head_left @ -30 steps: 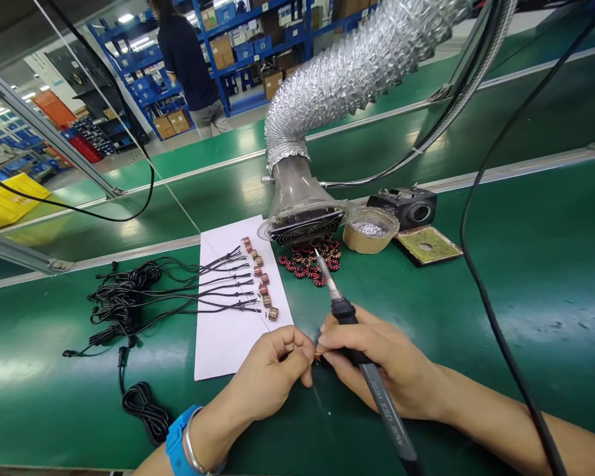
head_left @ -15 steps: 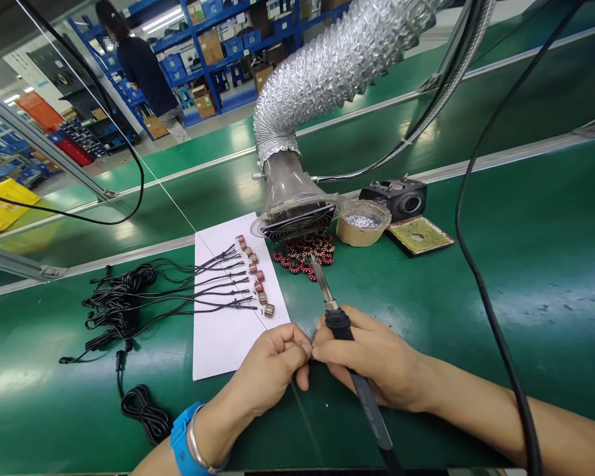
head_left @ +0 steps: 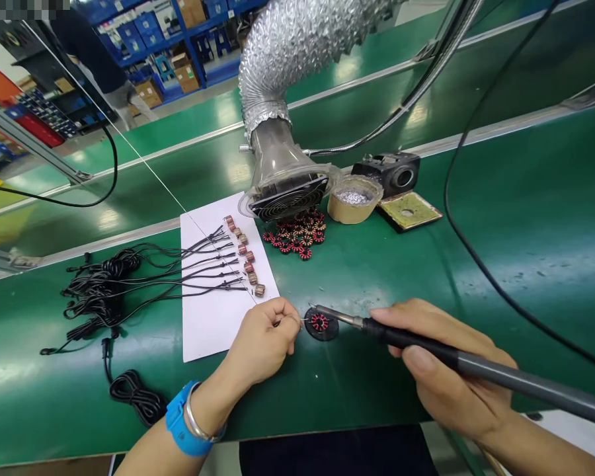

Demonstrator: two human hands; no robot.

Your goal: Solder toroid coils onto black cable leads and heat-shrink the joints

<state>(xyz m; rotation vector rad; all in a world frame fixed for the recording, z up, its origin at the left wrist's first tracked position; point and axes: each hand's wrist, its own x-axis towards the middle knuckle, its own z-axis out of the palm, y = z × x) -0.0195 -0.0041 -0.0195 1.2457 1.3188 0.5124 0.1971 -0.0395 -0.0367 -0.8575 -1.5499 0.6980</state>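
My left hand (head_left: 268,337), fingers pinched, grips a thin solder wire (head_left: 156,177) that slants down from the upper left. The wire's short end pokes out toward a red-and-black ring coil (head_left: 320,322). That coil rests on a small round black base (head_left: 331,333) on the green bench. My right hand (head_left: 453,367) is closed around the grey-black handle of a soldering iron (head_left: 480,365). The iron's tip is at the upper edge of the coil; whether it touches cannot be made out. Behind lies a pile of similar ring coils (head_left: 305,237).
White paper (head_left: 203,337) carries a row of copper coils (head_left: 249,256) and cable ends. Bundled black cables (head_left: 99,291) lie left. A fume extractor hood (head_left: 282,188) overhangs the pile. A tub (head_left: 354,210), yellow sponge (head_left: 410,210) and black holder (head_left: 394,175) stand behind. A person stands far left.
My hands have parted. The right hand moved right and swung the iron from upright to nearly level, its tip now by a coil on the black base. The view shifted slightly.
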